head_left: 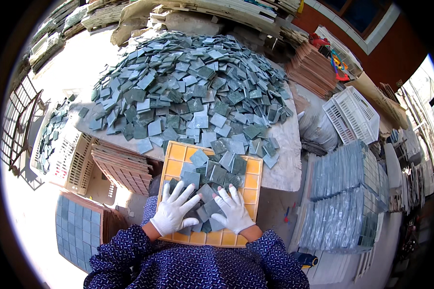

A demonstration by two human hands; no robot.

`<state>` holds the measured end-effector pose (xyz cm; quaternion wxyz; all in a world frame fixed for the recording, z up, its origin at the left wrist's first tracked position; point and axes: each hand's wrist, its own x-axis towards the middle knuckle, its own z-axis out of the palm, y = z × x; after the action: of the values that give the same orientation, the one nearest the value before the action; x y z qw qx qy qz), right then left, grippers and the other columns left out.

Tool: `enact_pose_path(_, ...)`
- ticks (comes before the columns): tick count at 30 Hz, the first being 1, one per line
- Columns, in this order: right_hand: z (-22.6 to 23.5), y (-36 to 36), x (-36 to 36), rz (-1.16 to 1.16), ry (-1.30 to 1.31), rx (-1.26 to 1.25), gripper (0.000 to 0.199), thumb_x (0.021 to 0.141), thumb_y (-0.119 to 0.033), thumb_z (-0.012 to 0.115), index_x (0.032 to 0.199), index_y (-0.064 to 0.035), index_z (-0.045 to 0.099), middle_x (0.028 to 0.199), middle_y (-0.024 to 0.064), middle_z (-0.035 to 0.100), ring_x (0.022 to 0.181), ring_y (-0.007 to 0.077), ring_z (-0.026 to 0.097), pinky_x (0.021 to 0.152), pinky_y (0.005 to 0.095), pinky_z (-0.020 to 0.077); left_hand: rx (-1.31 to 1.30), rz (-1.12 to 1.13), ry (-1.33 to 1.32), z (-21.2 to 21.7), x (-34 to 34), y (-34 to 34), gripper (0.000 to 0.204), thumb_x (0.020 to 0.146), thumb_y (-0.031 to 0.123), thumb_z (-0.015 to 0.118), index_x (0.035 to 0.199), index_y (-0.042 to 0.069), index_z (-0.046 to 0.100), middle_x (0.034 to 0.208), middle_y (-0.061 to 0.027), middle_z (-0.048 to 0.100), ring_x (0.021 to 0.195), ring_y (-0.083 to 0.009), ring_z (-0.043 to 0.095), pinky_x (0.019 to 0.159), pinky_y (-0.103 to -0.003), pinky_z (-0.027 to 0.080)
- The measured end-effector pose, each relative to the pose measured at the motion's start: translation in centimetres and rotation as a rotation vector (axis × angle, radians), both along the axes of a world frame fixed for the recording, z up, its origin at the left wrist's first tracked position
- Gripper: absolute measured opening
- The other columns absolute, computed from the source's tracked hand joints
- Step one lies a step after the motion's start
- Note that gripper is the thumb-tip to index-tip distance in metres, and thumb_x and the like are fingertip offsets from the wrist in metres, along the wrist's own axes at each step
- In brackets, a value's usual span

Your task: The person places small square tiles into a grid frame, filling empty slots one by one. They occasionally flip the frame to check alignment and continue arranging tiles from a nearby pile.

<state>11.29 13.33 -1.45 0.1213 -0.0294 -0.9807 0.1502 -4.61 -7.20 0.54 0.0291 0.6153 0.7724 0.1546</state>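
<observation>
Green tile heap (pixel 193 82): loose square mosaic tiles cover the pale stone slab (pixel 287 159) ahead of you, spilling toward its near edge.
Finished sheets (pixel 345 197): stacked at your right, well apart from your hands.
Yellow grid tray (pixel 178 154): rests against the slab's near edge, in front of your lap; a scatter of green tiles (pixel 219 168) lies across its middle.
Left hand (pixel 173 209): white glove, fingers spread flat on tiles in the tray.
Right hand (pixel 234 209): white glove, open, palm down on tiles just beside the left.
</observation>
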Motion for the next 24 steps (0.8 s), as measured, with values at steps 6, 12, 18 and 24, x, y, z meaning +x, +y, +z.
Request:
enact_pose_path(6,-0.5,-0.3,1.2,0.072,0.02,-0.009,0.056,0.076,-0.028,0.072,0.129,-0.0144,0.057,0.125,0.0055,0.058,0.122,0.0279,0.049,0.105,0.0559,0.0284,-0.035,0.074,0.034,-2.3,1.9,-0.2,0.068,0.083,0.06,0.054,0.141,0.025,0.045,0.149,-0.012,0.037,0.137,-0.0422,0.028,0.104,-0.07,0.017)
enact_pose_path(12,-0.7,5.2,-3.2,0.03,0.047,0.036,0.04,0.085,-0.023,0.063,0.124,-0.0164,0.06,0.125,0.004,0.059,0.128,0.0252,0.047,0.107,0.0511,0.0275,0.06,0.315,0.122,-1.4,-4.2,4.8,0.069,0.082,0.049,0.063,0.141,0.021,0.043,0.146,-0.012,0.038,0.135,-0.0376,0.031,0.105,-0.061,0.023)
enact_pose_path(18,1.4,6.0,-3.3,-0.149,0.347,-0.181,0.029,0.084,-0.011,0.063,0.112,-0.0042,0.063,0.114,0.0137,0.065,0.115,0.0301,0.057,0.099,0.0399,0.0431,0.107,0.275,0.002,-1.4,-4.1,1.4,0.071,0.082,0.047,0.064,0.139,0.01,0.044,0.144,-0.0161,0.04,0.136,-0.0378,0.03,0.106,-0.057,0.026)
enact_pose_path(24,0.4,5.0,-0.7,-0.305,0.244,-0.251,0.034,0.082,-0.011,0.067,0.116,-0.0048,0.062,0.118,0.0145,0.063,0.109,0.0317,0.06,0.094,0.0376,0.0475,0.122,0.389,-0.213,-3.3,1.0,-5.8,0.067,0.079,0.039,0.068,0.135,0.006,0.048,0.144,-0.0187,0.04,0.137,-0.0401,0.032,0.111,-0.055,0.023)
